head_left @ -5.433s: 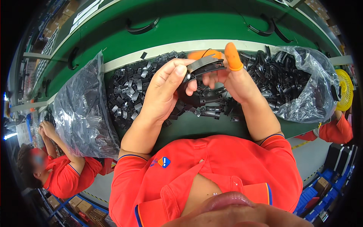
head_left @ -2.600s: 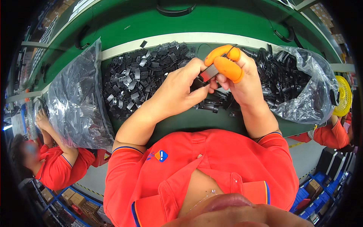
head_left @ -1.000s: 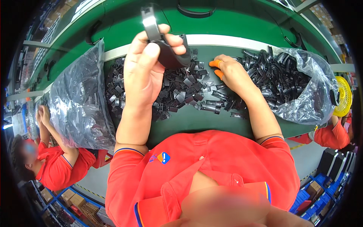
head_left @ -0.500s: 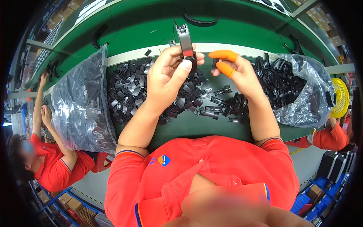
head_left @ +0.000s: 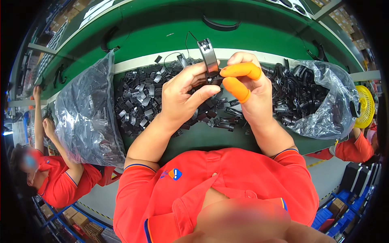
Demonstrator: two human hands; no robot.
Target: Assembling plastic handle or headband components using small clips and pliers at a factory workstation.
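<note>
My left hand (head_left: 182, 93) holds a glossy black headphone headband (head_left: 208, 56) upright between thumb and fingers, with a thin black wire running from it. Bright orange finger cots (head_left: 242, 72) cover the thumb and index finger of my right hand (head_left: 261, 95). Those two fingertips are pinched together against the lower right of the headband, and the small black piece between them is almost entirely hidden. Beneath my hands spreads a heap of small black, partly shiny plates (head_left: 139, 95). Several black slotted parts (head_left: 224, 124) lie just to its right.
A clear plastic bag (head_left: 87, 109) stands at the left. Another bag (head_left: 338, 101) lies open at the right, spilling black curved parts (head_left: 300, 87). Beyond a pale rail, a green surface (head_left: 162, 24) carries more headbands (head_left: 221, 25). Co-workers sit at both sides; a yellow fan (head_left: 365, 104) is far right.
My right hand has moved left with the small black piece, up to the headband. The headband has shifted slightly right and down, and tilted, in my left hand.
</note>
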